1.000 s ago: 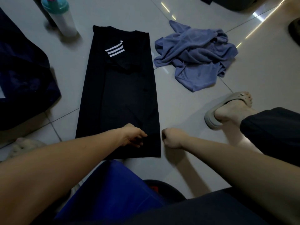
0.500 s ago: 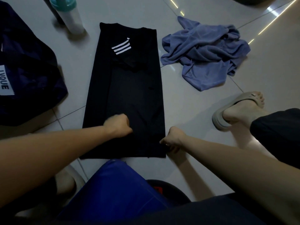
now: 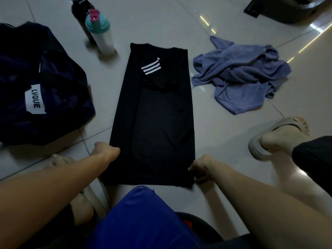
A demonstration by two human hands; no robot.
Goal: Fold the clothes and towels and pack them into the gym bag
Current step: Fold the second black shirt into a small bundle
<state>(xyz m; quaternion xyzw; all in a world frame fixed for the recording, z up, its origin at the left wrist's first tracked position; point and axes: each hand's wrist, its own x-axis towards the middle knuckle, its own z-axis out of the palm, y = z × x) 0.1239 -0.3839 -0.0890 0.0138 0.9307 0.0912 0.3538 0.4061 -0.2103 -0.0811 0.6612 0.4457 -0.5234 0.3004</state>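
So the gym bag (image 3: 59, 112) is the biggest thing here, a dark navy one slumped well off to the left of the black shirt (image 3: 158, 123). The shirt lies flat on the tile, already folded into a long narrow strip, white stripes at the far end. To the right of the shirt there's a crumpled blue-grey cloth (image 3: 240, 74) (towel or top, can't tell), not folded yet. A shaker bottle (image 3: 102, 35) stands just past the shirt's far left corner. The shirt looks thin, light and floppy, probably a bit slick, so I'd grab it at the near corners and lift both sides evenly or the side folds will slide open. That's pretty much where the hands are. The left hand (image 3: 106, 150) is curled at the shirt's left edge near the bottom and seems to pinch the fabric. The right hand (image 3: 200, 166) is curled round the near right corner.
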